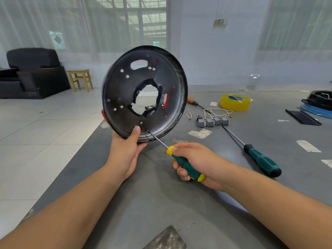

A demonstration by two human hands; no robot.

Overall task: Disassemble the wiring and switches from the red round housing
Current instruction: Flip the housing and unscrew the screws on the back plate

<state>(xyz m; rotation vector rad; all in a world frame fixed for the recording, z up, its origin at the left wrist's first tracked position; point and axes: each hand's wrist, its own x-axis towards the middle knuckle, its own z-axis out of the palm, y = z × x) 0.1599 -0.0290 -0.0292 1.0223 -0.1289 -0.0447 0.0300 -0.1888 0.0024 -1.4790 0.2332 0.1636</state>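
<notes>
Above the grey table (161,203), the left hand (125,151) holds the round housing (143,94) upright by its lower rim, thumb pressed on the black inner face and fingers curled behind it. The right hand (194,162) is clenched around the green-and-yellow handle of a screwdriver (185,165), whose tip touches a small hole near the housing's bottom edge. Further right on the table lie a row of grey switches (212,121) with pale wires (218,112), a second screwdriver (260,159) and a roll of yellow tape (235,102).
</notes>
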